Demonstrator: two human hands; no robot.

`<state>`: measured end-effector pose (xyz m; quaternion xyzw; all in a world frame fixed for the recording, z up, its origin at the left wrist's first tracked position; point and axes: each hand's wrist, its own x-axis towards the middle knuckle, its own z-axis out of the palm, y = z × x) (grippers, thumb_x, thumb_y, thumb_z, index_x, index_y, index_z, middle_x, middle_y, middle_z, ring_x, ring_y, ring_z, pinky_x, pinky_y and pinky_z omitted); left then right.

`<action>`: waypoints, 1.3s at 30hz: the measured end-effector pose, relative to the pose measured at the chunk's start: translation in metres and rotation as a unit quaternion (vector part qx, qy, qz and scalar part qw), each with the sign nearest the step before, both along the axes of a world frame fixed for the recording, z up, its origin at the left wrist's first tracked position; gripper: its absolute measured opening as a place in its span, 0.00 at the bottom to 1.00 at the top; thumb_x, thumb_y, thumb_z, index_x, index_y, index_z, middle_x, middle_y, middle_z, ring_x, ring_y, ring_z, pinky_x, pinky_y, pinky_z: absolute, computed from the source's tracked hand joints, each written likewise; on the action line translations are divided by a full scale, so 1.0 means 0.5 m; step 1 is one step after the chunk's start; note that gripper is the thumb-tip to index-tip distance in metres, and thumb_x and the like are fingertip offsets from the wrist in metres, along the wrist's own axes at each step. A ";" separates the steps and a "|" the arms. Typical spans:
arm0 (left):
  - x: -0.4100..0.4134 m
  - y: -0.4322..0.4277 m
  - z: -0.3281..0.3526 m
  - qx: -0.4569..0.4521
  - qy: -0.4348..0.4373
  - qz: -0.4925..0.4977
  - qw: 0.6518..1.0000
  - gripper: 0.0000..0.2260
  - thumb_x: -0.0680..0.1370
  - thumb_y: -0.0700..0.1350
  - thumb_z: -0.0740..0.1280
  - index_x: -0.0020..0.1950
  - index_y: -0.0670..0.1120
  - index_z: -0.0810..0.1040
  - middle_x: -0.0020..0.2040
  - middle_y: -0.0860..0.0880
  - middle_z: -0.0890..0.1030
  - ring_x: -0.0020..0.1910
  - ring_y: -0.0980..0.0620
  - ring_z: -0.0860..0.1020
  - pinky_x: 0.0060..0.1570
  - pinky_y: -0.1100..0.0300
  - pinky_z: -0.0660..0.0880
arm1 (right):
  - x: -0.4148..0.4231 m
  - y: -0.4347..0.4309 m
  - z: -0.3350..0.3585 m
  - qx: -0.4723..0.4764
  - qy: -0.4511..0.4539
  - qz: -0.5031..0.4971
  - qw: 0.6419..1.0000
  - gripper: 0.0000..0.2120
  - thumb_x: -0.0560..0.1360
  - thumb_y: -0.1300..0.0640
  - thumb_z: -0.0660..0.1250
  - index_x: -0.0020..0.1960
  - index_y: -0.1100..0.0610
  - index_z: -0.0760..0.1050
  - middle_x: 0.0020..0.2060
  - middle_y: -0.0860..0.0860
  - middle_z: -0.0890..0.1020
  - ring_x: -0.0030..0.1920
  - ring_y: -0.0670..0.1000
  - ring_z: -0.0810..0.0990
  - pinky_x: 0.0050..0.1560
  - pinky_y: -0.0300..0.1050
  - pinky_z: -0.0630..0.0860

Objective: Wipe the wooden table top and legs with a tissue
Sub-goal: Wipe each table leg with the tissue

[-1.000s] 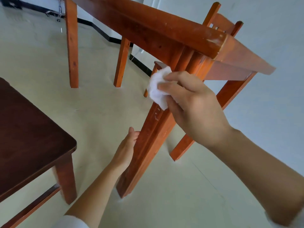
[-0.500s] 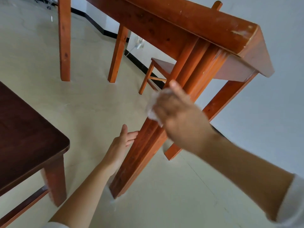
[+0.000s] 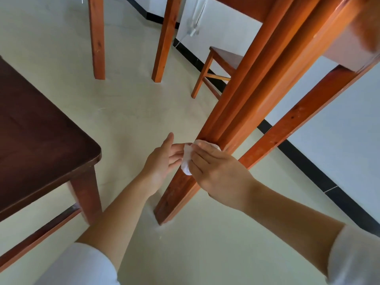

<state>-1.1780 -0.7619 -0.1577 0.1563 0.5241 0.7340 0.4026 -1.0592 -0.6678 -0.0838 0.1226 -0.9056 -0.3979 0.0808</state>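
Observation:
The near leg (image 3: 242,95) of the reddish wooden table (image 3: 347,48) slants from the upper right down to the floor at centre. My right hand (image 3: 218,173) holds a crumpled white tissue (image 3: 188,159) against the lower part of that leg, fingers curled over it. My left hand (image 3: 162,159) is on the leg's left side at the same height, fingers straight and spread, their tips hidden behind the tissue. Three more table legs show: two at the top (image 3: 96,38) (image 3: 165,40) and one on the right (image 3: 298,116).
A dark brown stool or small table (image 3: 41,128) fills the left. A small wooden chair (image 3: 213,66) stands by the white wall with its black skirting (image 3: 320,171). A white cable and plug (image 3: 194,27) hang on the wall. Pale floor lies all around.
My right hand has slid the tissue down the leg from near the top to the lower part. The left hand has stayed beside the leg. My view has tilted down.

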 end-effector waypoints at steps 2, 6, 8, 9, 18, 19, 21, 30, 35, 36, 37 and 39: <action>-0.001 -0.001 -0.001 -0.011 0.020 -0.007 1.000 0.22 0.81 0.59 0.48 0.51 0.54 0.80 0.58 0.53 0.81 0.59 0.56 0.77 0.69 0.55 0.65 | 0.006 0.006 0.024 -0.018 0.018 0.003 1.000 0.18 0.75 0.67 0.53 0.54 0.63 0.81 0.52 0.60 0.83 0.57 0.58 0.80 0.71 0.51 0.62; -0.006 -0.010 -0.008 -0.060 0.055 -0.041 0.996 0.22 0.81 0.60 0.45 0.52 0.56 0.78 0.66 0.50 0.75 0.63 0.54 0.73 0.71 0.54 0.61 | 0.008 0.023 0.078 -0.043 0.116 -0.006 0.992 0.12 0.76 0.65 0.61 0.56 0.64 0.79 0.55 0.62 0.81 0.62 0.60 0.77 0.74 0.53 0.59; -0.008 -0.015 -0.013 -0.073 0.055 -0.050 0.995 0.23 0.80 0.60 0.44 0.51 0.57 0.77 0.65 0.51 0.76 0.61 0.55 0.74 0.71 0.54 0.61 | 0.011 0.021 0.035 -0.028 0.099 0.018 0.995 0.13 0.74 0.65 0.61 0.55 0.65 0.80 0.53 0.62 0.82 0.59 0.60 0.79 0.72 0.53 0.63; -0.010 -0.016 -0.018 -0.077 0.054 -0.055 0.994 0.23 0.80 0.61 0.44 0.52 0.57 0.77 0.64 0.52 0.77 0.61 0.56 0.74 0.71 0.54 0.61 | 0.014 0.019 -0.006 -0.016 0.072 0.031 0.997 0.13 0.73 0.65 0.62 0.55 0.66 0.80 0.52 0.63 0.82 0.57 0.61 0.80 0.70 0.54 0.66; -0.010 -0.018 -0.055 -0.086 0.120 -0.087 0.985 0.15 0.81 0.58 0.49 0.55 0.60 0.74 0.63 0.57 0.74 0.66 0.57 0.71 0.72 0.53 0.59 | -0.009 -0.016 -0.352 0.064 -0.149 -0.015 0.987 0.20 0.75 0.53 0.60 0.63 0.59 0.76 0.61 0.61 0.78 0.65 0.61 0.74 0.71 0.55 0.61; -0.009 -0.020 -0.057 -0.089 0.126 -0.090 0.984 0.15 0.81 0.57 0.49 0.58 0.59 0.73 0.65 0.57 0.74 0.66 0.57 0.71 0.72 0.53 0.59 | -0.006 -0.017 -0.362 0.072 -0.173 -0.023 0.982 0.21 0.77 0.53 0.59 0.66 0.60 0.72 0.64 0.62 0.76 0.67 0.62 0.71 0.72 0.55 0.59; -0.008 -0.025 -0.060 -0.102 0.136 -0.096 0.981 0.15 0.81 0.57 0.50 0.59 0.59 0.73 0.66 0.57 0.74 0.66 0.58 0.71 0.72 0.53 0.60 | 0.002 -0.015 -0.354 0.064 -0.163 -0.011 0.984 0.19 0.76 0.56 0.59 0.64 0.61 0.74 0.61 0.61 0.78 0.64 0.60 0.74 0.71 0.53 0.61; -0.007 -0.023 -0.077 -0.116 0.150 -0.077 0.979 0.18 0.82 0.55 0.50 0.62 0.54 0.76 0.64 0.57 0.76 0.63 0.59 0.74 0.71 0.54 0.61 | -0.017 0.005 -0.421 0.054 -0.142 0.004 0.988 0.17 0.75 0.54 0.61 0.58 0.60 0.80 0.60 0.64 0.78 0.63 0.63 0.74 0.71 0.56 0.61; -0.012 -0.021 -0.104 -0.094 0.166 -0.081 0.978 0.19 0.82 0.55 0.49 0.64 0.56 0.75 0.63 0.60 0.77 0.63 0.62 0.73 0.71 0.56 0.61 | -0.043 -0.027 -0.599 0.059 -0.255 -0.062 0.963 0.21 0.80 0.55 0.55 0.69 0.64 0.68 0.70 0.68 0.64 0.71 0.67 0.61 0.73 0.61 0.47; -0.014 -0.020 -0.108 -0.089 0.167 -0.080 0.979 0.18 0.82 0.55 0.49 0.64 0.57 0.75 0.63 0.61 0.77 0.63 0.63 0.73 0.71 0.56 0.61 | -0.042 -0.029 -0.620 0.059 -0.263 -0.062 0.961 0.21 0.80 0.55 0.56 0.69 0.63 0.69 0.70 0.68 0.65 0.71 0.67 0.61 0.73 0.61 0.47; -0.015 -0.020 -0.113 -0.083 0.166 -0.080 0.979 0.18 0.82 0.55 0.49 0.65 0.57 0.75 0.63 0.61 0.77 0.63 0.63 0.73 0.71 0.56 0.61 | -0.037 -0.031 -0.631 0.057 -0.276 -0.061 0.957 0.19 0.79 0.55 0.57 0.66 0.63 0.71 0.68 0.67 0.68 0.70 0.66 0.63 0.73 0.61 0.48; -0.013 -0.019 -0.123 -0.076 0.162 -0.082 0.980 0.19 0.82 0.56 0.49 0.66 0.56 0.73 0.64 0.61 0.76 0.64 0.64 0.72 0.71 0.56 0.61 | -0.022 -0.034 -0.625 0.057 -0.307 -0.057 0.948 0.14 0.78 0.57 0.60 0.59 0.61 0.76 0.61 0.65 0.75 0.66 0.66 0.69 0.72 0.61 0.51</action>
